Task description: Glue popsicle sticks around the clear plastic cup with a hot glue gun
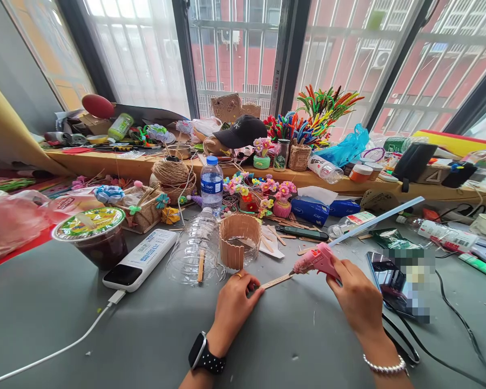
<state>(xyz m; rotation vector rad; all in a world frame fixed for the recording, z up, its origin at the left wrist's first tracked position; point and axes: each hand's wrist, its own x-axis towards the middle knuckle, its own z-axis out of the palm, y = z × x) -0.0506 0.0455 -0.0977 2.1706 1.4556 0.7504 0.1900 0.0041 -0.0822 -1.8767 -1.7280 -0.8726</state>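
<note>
My left hand (237, 302) pinches one end of a wooden craft stick (277, 281) just above the grey table. In my right hand (354, 294) is a pink hot glue gun (315, 261), its nozzle at the stick's far end. A long pale glue stick (378, 220) juts from the gun's back. Behind my left hand stands a round holder (240, 240) with craft sticks lining part of its clear wall. Left of it lies a cut clear plastic bottle (192, 251), with one craft stick (201, 266) at its front.
A lidded drink cup (89, 237) and a white power bank (141, 260) with a cable sit at left. A phone (392, 283) and black cords (453, 302) lie at right. Behind are a water bottle (211, 186), a utility knife (302, 233), a tissue pack (310, 209) and a crowded ledge.
</note>
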